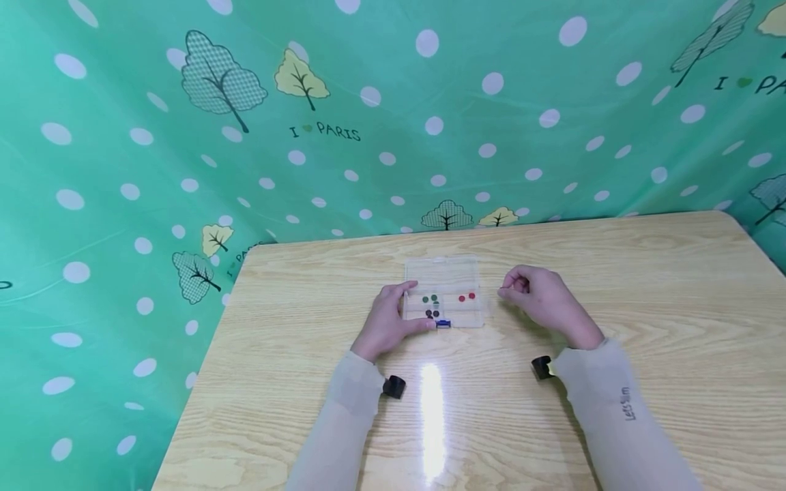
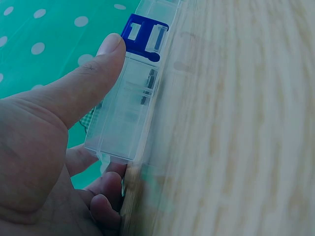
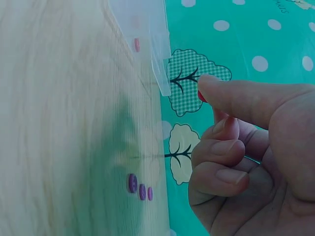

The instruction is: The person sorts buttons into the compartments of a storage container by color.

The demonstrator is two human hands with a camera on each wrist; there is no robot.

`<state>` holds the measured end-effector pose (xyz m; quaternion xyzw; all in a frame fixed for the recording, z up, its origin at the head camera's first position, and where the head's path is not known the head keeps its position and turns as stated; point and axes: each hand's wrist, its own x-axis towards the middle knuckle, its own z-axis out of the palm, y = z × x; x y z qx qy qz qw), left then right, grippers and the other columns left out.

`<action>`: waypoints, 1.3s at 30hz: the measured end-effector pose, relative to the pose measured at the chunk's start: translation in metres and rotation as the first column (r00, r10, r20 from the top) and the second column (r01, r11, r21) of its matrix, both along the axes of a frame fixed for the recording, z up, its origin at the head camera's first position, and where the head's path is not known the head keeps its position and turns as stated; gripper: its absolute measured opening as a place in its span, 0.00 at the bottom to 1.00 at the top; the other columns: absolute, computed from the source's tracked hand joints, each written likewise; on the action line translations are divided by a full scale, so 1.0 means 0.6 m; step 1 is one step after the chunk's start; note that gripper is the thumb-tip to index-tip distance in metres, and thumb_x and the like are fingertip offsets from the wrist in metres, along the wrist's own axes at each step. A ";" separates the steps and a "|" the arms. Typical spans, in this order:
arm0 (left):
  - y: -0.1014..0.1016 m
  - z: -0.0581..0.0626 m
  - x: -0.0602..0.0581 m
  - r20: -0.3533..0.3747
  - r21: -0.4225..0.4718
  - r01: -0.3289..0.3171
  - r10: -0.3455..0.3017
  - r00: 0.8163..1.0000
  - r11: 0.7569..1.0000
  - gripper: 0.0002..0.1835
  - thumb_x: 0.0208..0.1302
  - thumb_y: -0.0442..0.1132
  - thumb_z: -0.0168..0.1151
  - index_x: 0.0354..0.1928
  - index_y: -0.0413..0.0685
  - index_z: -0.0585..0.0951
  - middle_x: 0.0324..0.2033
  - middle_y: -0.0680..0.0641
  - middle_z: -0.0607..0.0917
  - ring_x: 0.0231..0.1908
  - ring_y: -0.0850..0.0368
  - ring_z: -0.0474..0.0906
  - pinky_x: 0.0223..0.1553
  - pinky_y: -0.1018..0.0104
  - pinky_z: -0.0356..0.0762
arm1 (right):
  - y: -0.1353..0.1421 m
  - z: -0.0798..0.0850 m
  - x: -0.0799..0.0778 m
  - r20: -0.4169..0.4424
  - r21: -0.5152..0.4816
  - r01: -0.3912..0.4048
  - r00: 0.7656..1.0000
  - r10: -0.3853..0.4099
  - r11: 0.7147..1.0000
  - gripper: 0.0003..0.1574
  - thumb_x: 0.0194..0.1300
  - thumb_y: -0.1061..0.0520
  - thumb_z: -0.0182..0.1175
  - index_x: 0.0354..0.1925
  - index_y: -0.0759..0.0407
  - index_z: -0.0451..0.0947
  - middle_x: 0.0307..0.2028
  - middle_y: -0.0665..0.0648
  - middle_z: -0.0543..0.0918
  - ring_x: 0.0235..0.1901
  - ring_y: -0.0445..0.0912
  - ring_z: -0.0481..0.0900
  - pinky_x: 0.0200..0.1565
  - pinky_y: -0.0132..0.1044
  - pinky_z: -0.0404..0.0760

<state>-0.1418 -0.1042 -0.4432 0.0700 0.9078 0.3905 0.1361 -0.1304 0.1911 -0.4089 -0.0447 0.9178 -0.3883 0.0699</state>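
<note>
Here, the left hand (image 1: 391,318), half open, gripped the clear box (image 1: 464,316) around its eight o'clock corner; the right hand (image 1: 543,299), at its three o'clock, pinched a red button (image 3: 201,96).

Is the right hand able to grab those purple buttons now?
Probably yes: the purple buttons lie on the table near the right hand, with nothing covering them. But it pinches a red button, which it might need to put down first.

The clear box (image 1: 442,273) looked like smooth, glossy plastic, its blue latch (image 1: 443,324) at six o'clock plastic too. The tabletop (image 1: 276,409) showed satiny wood grain; at twelve o'clock the wrinkled backdrop (image 1: 393,116) had a soft sheen.
</note>
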 end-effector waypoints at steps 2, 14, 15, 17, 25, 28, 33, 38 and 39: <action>0.000 0.000 0.000 -0.003 0.000 0.001 -0.001 1.000 1.000 0.51 0.47 0.59 0.79 0.74 0.61 0.67 0.66 0.44 0.69 0.54 0.47 0.70 0.58 0.51 0.72 | -0.003 0.001 -0.001 0.001 -0.002 0.001 1.000 -0.001 1.000 0.07 0.70 0.58 0.62 0.39 0.62 0.77 0.26 0.54 0.72 0.25 0.47 0.68 0.28 0.36 0.68; 0.000 -0.001 0.000 -0.005 0.001 0.002 -0.002 1.000 1.000 0.51 0.47 0.59 0.79 0.74 0.60 0.67 0.66 0.44 0.69 0.56 0.47 0.69 0.60 0.50 0.71 | -0.029 0.002 -0.005 0.007 -0.010 0.006 1.000 -0.006 1.000 0.07 0.70 0.57 0.63 0.39 0.61 0.77 0.28 0.55 0.73 0.26 0.47 0.68 0.29 0.37 0.68; 0.000 -0.002 0.000 -0.005 0.001 0.002 -0.002 1.000 1.000 0.51 0.47 0.59 0.79 0.74 0.60 0.67 0.66 0.44 0.69 0.56 0.47 0.70 0.60 0.50 0.71 | -0.031 0.002 -0.005 0.007 -0.012 0.005 1.000 -0.004 1.000 0.07 0.70 0.57 0.62 0.39 0.61 0.77 0.28 0.55 0.73 0.26 0.47 0.68 0.29 0.37 0.68; 0.000 -0.001 0.000 -0.004 -0.002 0.002 -0.002 1.000 1.000 0.51 0.47 0.59 0.79 0.74 0.60 0.67 0.66 0.44 0.69 0.56 0.47 0.70 0.60 0.50 0.71 | -0.035 0.001 -0.006 0.010 -0.015 0.001 1.000 -0.001 1.000 0.07 0.70 0.57 0.62 0.39 0.61 0.77 0.28 0.55 0.73 0.26 0.47 0.68 0.29 0.37 0.69; 0.002 0.002 0.001 0.007 0.012 -0.009 0.009 1.000 1.000 0.51 0.47 0.56 0.80 0.74 0.59 0.67 0.66 0.43 0.69 0.62 0.44 0.68 0.65 0.47 0.67 | -0.046 -0.004 -0.010 0.018 -0.029 -0.017 1.000 0.018 0.999 0.07 0.71 0.57 0.63 0.39 0.60 0.77 0.28 0.55 0.74 0.25 0.47 0.68 0.27 0.36 0.69; 0.002 0.002 0.000 0.007 0.010 -0.010 0.010 1.000 1.000 0.51 0.46 0.55 0.80 0.74 0.59 0.67 0.67 0.43 0.69 0.62 0.43 0.68 0.65 0.47 0.66 | -0.050 -0.005 -0.011 0.020 -0.034 -0.026 0.999 0.026 0.999 0.07 0.71 0.57 0.63 0.39 0.60 0.77 0.28 0.54 0.74 0.24 0.47 0.68 0.27 0.36 0.69; 0.000 0.001 -0.001 -0.001 0.004 -0.005 0.005 1.000 1.000 0.51 0.46 0.57 0.80 0.74 0.59 0.67 0.67 0.43 0.69 0.61 0.44 0.68 0.64 0.48 0.68 | -0.058 -0.004 -0.011 0.013 -0.029 -0.030 0.999 0.030 0.999 0.06 0.70 0.58 0.63 0.38 0.60 0.77 0.27 0.54 0.73 0.24 0.47 0.67 0.28 0.37 0.69; 0.001 0.000 -0.001 -0.001 0.003 -0.002 0.002 1.000 1.000 0.51 0.47 0.57 0.80 0.74 0.60 0.67 0.67 0.42 0.68 0.58 0.45 0.69 0.62 0.49 0.70 | -0.062 -0.006 -0.012 0.007 -0.026 -0.032 0.999 0.032 0.999 0.07 0.70 0.57 0.64 0.38 0.60 0.78 0.26 0.54 0.73 0.24 0.47 0.67 0.29 0.37 0.69; 0.001 0.000 -0.001 0.000 0.003 -0.002 0.002 1.000 1.000 0.51 0.47 0.57 0.80 0.74 0.60 0.67 0.67 0.42 0.69 0.59 0.45 0.69 0.62 0.49 0.70 | -0.063 -0.007 -0.013 0.008 -0.024 -0.032 0.999 0.032 0.999 0.07 0.70 0.57 0.64 0.37 0.59 0.78 0.26 0.54 0.73 0.24 0.47 0.67 0.29 0.37 0.69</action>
